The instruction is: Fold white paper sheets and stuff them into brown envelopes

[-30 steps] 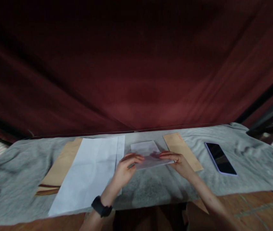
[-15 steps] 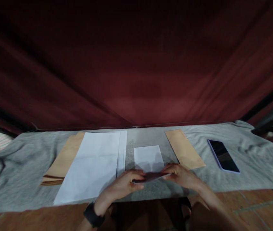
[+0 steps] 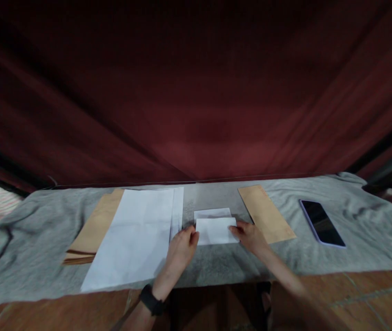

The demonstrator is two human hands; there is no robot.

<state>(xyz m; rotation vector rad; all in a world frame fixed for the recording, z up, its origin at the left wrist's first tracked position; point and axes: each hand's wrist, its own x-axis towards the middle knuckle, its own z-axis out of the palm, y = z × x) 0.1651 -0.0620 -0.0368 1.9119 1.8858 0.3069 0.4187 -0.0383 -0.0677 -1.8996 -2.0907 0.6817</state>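
A small folded white paper (image 3: 216, 231) is held by its two side edges, over the front part of another white paper (image 3: 213, 213). My left hand (image 3: 182, 243) pinches its left edge, thumb on top. At its right edge my right hand (image 3: 249, 233) grips with the thumb on top and the fingers behind. Only a strip of the paper behind shows beyond the folded one. Just left of my left hand lies a stack of large white sheets (image 3: 137, 234). A tan envelope (image 3: 267, 214) lies beyond my right hand.
Brown envelopes (image 3: 94, 220) are stacked partly under the large sheets. A phone (image 3: 322, 223) in a purple case lies on the right. A grey cloth (image 3: 365, 230) covers the table, with a dark red curtain (image 3: 203, 115) behind it.
The held paper was tilted nearly edge-on, closer to the table's front edge. Both hands have moved it away from me and turned its white face up, over the other paper.
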